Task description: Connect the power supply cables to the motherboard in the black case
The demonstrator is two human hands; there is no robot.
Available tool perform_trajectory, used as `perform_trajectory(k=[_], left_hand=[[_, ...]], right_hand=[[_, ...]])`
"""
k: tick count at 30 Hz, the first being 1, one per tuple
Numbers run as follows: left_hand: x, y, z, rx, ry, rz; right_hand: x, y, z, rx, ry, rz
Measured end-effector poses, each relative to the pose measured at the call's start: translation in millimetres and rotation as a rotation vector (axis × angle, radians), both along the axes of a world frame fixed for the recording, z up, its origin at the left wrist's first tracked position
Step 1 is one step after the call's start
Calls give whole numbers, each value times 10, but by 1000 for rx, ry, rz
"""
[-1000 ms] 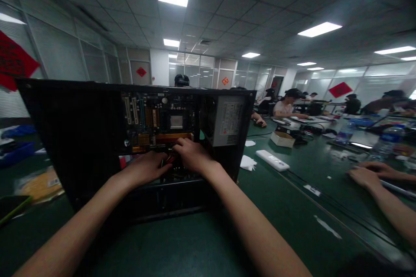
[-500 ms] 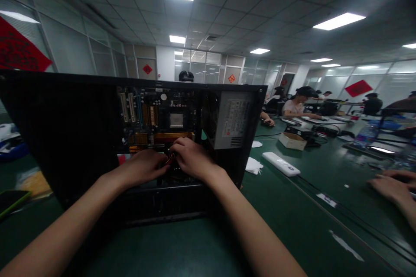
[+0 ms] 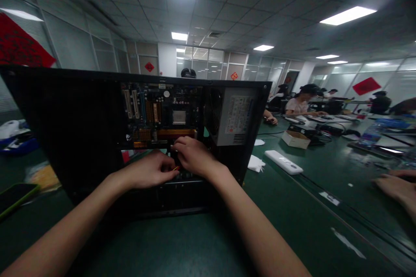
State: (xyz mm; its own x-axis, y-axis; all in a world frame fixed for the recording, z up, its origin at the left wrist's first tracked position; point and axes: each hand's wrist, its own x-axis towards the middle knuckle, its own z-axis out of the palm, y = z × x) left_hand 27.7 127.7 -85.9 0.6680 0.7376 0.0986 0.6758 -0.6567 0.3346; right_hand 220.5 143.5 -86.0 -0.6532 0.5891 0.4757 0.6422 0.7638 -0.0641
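Note:
An open black computer case (image 3: 78, 130) stands upright on the green table in front of me. A motherboard (image 3: 164, 99) shows inside it, with the silver power supply (image 3: 235, 117) to the right. Both of my hands reach into the case below the motherboard's memory slots (image 3: 177, 133). My left hand (image 3: 151, 169) is closed, its thumb and fingers pinching thin red and yellow wires (image 3: 176, 168). Beside it, my right hand (image 3: 193, 153) is curled with its fingertips touching a dark part. What the right fingers hold is hidden.
Right of the case lie a crumpled white tissue (image 3: 256, 163), a white power strip (image 3: 283, 162) and a small open box (image 3: 295, 139). A green-edged phone (image 3: 16, 199) and a plastic bag (image 3: 43, 177) lie left. Another person's hand (image 3: 398, 188) rests at the far right.
My left hand has shifted slightly right and its thumb now extends further along the wires. My right hand stays nearly in place. The view has shifted slightly.

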Motion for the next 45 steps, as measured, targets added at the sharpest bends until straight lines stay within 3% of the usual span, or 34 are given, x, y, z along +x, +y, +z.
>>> perform_trajectory(k=[4,8,17,22,26,29,32,39,45], left_hand=[[3,38,-33,-12,43,42],[0,39,-25,-14,41,91],[22,-13,12,-16,13,68],[3,-2,-18,41,-19,59],[-57,97,-74,233,-88,187],[-109,185,-127,289,-134,266],[-140,229,-168,272,-155,221],[-138,192,-118,310,-185,179],[-110,140,-27,479,-304,181]], right_hand=[[23,18,-60,-284,-76,7],[60,42,-98,-655,-308,-111],[68,134,-154,-766,-420,-38],[67,99,-166,-664,-360,-60],[43,37,-103,-461,-176,-16],[20,19,-80,-261,-62,-138],[7,13,-78,-166,-4,-195],[3,-1,-82,-112,44,-157],[12,25,-94,8,164,-24]])
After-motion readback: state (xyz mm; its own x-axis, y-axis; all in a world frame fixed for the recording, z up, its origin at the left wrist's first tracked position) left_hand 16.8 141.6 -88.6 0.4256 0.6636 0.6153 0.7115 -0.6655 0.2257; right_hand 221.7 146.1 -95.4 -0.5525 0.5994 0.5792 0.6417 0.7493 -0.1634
